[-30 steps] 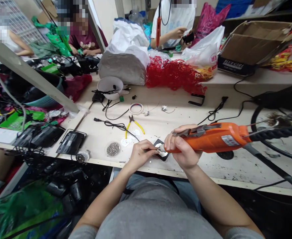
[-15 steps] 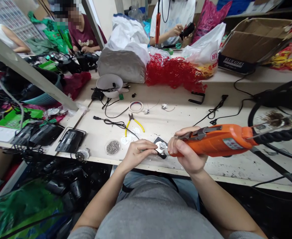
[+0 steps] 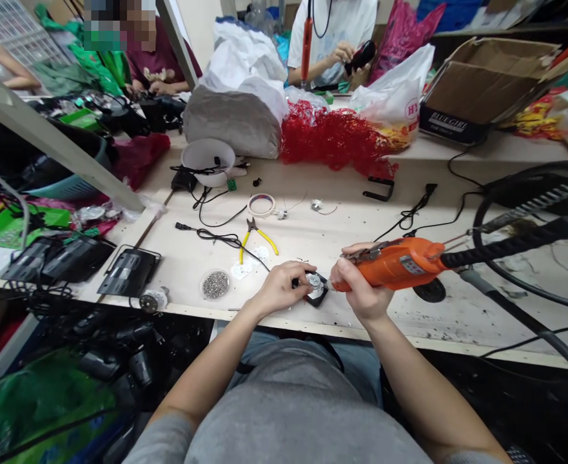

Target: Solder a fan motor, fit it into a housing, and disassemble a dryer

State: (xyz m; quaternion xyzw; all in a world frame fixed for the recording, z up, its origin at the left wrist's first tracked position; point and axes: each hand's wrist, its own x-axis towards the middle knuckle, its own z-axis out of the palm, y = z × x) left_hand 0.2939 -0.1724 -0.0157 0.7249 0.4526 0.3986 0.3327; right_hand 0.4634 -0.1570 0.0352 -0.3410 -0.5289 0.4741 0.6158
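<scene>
My right hand (image 3: 363, 287) grips an orange electric screwdriver (image 3: 394, 264), whose thick black cable runs off to the right. Its tip sits just right of a round metal part (image 3: 314, 280) set in a small black housing (image 3: 319, 296). My left hand (image 3: 278, 289) lies at the housing's left side, with its fingertips pinching something small and dark. The fingers hide what that is. The housing rests on the pale workbench (image 3: 313, 238) near its front edge.
A dish of small screws (image 3: 215, 284), yellow-handled pliers (image 3: 254, 238), a tape roll (image 3: 261, 205) and loose black cords lie on the bench. Black lamp housings (image 3: 129, 270) sit to the left. Red netting (image 3: 334, 138) and a grey sack (image 3: 230, 122) stand behind them. Co-workers sit across the bench.
The screwdriver tip has shifted from my left fingertips to the right side of the round metal part. My left hand has moved onto the housing's left side, and the view has tilted slightly.
</scene>
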